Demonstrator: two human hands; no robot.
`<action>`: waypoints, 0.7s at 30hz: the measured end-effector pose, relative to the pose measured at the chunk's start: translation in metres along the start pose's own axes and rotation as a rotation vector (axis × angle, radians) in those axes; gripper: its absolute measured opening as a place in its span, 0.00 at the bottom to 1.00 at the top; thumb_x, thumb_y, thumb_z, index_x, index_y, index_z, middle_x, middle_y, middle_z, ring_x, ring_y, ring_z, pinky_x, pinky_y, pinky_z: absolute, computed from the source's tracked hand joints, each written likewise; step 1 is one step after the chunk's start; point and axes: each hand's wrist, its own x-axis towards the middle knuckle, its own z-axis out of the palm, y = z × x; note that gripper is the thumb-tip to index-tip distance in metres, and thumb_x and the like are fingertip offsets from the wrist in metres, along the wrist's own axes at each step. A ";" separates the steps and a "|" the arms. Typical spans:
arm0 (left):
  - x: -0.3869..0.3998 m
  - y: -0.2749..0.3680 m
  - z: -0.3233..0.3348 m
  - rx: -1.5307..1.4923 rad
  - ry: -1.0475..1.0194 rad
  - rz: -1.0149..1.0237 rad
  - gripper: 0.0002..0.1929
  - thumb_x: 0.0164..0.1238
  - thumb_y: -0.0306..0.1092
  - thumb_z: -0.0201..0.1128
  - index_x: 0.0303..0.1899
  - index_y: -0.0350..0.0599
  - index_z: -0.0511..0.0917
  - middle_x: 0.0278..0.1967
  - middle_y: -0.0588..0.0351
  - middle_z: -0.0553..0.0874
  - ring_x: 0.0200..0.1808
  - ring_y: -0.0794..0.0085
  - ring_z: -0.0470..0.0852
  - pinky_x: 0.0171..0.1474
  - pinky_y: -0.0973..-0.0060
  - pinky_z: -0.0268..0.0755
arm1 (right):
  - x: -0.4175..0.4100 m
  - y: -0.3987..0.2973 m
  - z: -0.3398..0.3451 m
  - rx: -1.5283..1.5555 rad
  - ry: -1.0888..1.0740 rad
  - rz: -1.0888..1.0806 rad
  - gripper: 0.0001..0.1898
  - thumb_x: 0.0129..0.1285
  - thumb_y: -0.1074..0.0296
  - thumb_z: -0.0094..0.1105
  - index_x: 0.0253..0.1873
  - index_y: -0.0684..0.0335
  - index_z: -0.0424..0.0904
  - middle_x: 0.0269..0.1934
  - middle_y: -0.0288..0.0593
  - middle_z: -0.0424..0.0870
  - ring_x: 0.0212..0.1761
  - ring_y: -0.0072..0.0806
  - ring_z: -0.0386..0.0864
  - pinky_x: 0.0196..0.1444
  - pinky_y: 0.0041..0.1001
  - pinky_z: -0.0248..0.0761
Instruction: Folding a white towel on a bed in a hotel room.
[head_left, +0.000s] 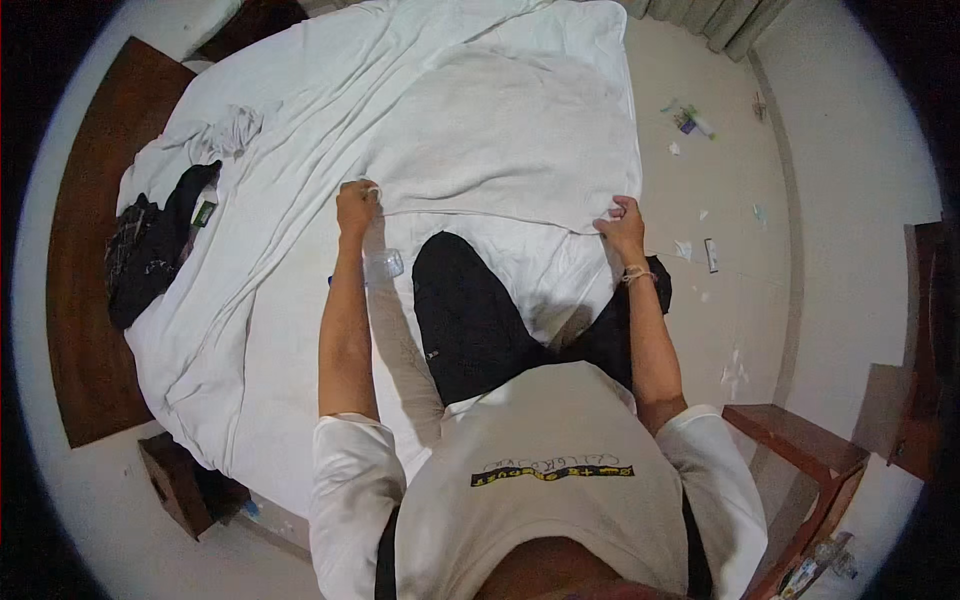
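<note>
An off-white cloth (510, 142) lies spread over the white bedsheet (300, 330), with a few creases along its near edge. My left hand (358, 206) grips the near left corner of this cloth between thumb and fingers. At the near right corner, my right hand (622, 225) pinches the edge close to the side of the bed. Beside my left forearm lies a transparent plastic bottle (384, 266) with a blue cap, partly hidden by the arm. My black-clad knee (465, 307) rests on the bed between my arms.
Dark clothes (154, 251) and a crumpled grey cloth (236, 131) lie near the wooden headboard (112, 247). A nightstand (187, 487) stands at lower left. Litter (694, 121) is scattered on the tiled floor (739, 307) to the right; wooden furniture (802, 442) stands at lower right.
</note>
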 end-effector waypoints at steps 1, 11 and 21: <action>0.003 -0.001 -0.003 -0.002 -0.006 0.003 0.18 0.59 0.37 0.65 0.51 0.48 0.81 0.40 0.42 0.85 0.46 0.49 0.82 0.51 0.58 0.75 | 0.005 -0.004 -0.002 0.011 0.003 0.013 0.30 0.47 0.70 0.74 0.57 0.65 0.73 0.45 0.47 0.80 0.46 0.36 0.80 0.51 0.33 0.76; -0.006 -0.036 -0.019 -0.374 0.477 -0.281 0.11 0.66 0.32 0.57 0.48 0.45 0.80 0.39 0.46 0.87 0.41 0.55 0.86 0.44 0.61 0.76 | 0.033 -0.032 -0.003 0.097 0.419 -0.409 0.05 0.57 0.76 0.65 0.39 0.67 0.86 0.40 0.43 0.82 0.40 0.30 0.81 0.41 0.30 0.77; -0.021 -0.044 0.004 -0.487 -0.051 -0.465 0.13 0.52 0.31 0.69 0.41 0.42 0.85 0.31 0.54 0.86 0.32 0.71 0.85 0.39 0.74 0.76 | -0.001 0.026 0.017 -0.023 0.302 -0.139 0.20 0.50 0.70 0.72 0.50 0.64 0.82 0.43 0.51 0.83 0.43 0.42 0.83 0.51 0.35 0.75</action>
